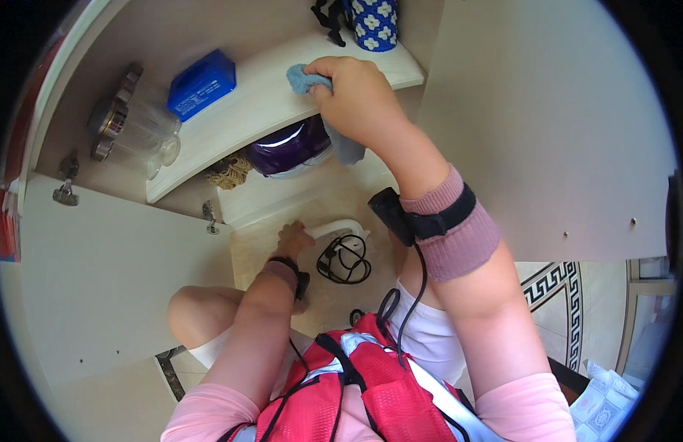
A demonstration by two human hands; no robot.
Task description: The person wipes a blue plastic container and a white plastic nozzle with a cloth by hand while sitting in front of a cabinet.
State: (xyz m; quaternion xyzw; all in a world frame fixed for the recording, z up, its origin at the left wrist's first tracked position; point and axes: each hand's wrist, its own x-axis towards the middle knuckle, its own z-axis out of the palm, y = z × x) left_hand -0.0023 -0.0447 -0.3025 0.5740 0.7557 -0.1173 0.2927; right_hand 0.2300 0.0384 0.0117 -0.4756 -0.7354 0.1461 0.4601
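My right hand (pixel 355 96) grips a light blue cloth (pixel 303 80) over the white cabinet shelf (pixel 275 91). A greyer length of the cloth hangs below that hand, in front of the shelf's edge. Down at floor level, my left hand (pixel 294 242) is closed around one end of a white corded appliance (pixel 339 226) with a curved body. The appliance's black cord (pixel 344 265) lies in loose loops on the floor beside it. My fingers partly hide the end of the appliance.
On the shelf are a blue box (pixel 202 85), glass jars with metal lids (pixel 148 132) and a blue-and-white patterned container (pixel 374 25). Beneath it sit a shiny dark purple object (pixel 292 146) and a tan fibrous bundle (pixel 231 171). Open cabinet doors, left (pixel 126 265) and right (pixel 540 138), flank me.
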